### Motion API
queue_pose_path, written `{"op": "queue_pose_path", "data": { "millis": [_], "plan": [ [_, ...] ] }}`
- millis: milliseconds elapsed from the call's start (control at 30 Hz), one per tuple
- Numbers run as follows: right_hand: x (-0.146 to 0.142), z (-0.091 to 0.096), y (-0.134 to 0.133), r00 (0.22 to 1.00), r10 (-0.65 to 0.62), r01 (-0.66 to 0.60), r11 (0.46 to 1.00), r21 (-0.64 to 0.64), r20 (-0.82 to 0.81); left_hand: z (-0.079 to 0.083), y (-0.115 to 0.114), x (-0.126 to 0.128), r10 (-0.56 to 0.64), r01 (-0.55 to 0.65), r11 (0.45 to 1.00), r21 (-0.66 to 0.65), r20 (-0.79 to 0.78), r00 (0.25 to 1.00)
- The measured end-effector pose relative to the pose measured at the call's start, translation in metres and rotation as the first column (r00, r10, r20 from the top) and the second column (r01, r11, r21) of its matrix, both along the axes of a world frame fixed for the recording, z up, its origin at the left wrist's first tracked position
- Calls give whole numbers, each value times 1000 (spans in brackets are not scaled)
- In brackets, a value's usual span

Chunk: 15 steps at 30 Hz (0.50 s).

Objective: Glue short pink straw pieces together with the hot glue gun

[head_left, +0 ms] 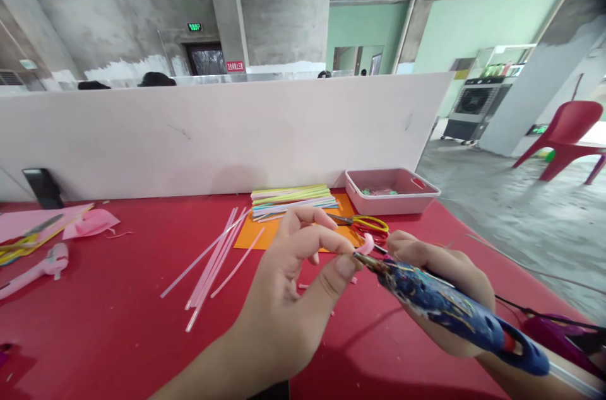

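Observation:
My left hand (293, 286) pinches a small pink piece (365, 245) between thumb and forefinger, raised over the red table (118, 324). My right hand (440, 274) is wrapped round a blue glue gun (449, 308), whose nozzle tip touches the pink piece. A glue stick pokes out of the gun's rear at the lower right. Several pale straws (213, 264) lie loose on the table just left of my left hand.
An orange sheet (258, 233) bears a stack of coloured straws (291, 200) and red-and-yellow scissors (367, 224). A pink tray (392, 192) stands at the back right. A white partition (213, 129) runs behind. Another pink glue gun (35, 267) and pink paper (89, 222) lie at left.

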State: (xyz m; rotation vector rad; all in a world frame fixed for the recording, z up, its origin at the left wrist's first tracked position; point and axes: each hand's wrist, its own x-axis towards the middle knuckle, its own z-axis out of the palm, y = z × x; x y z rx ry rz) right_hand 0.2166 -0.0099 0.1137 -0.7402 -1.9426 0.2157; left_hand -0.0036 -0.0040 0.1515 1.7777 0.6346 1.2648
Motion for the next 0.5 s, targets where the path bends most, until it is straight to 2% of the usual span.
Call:
{"op": "queue_pose_path", "data": {
  "millis": [333, 500],
  "plan": [
    [-2, 1, 0, 999, -29, 29, 999, 30, -17, 2, 1, 1, -5, 5, 1000, 5, -18, 1000],
    [-2, 1, -1, 998, -56, 54, 998, -31, -42, 2, 1, 0, -1, 1, 1000, 3, -29, 1000]
  ]
}}
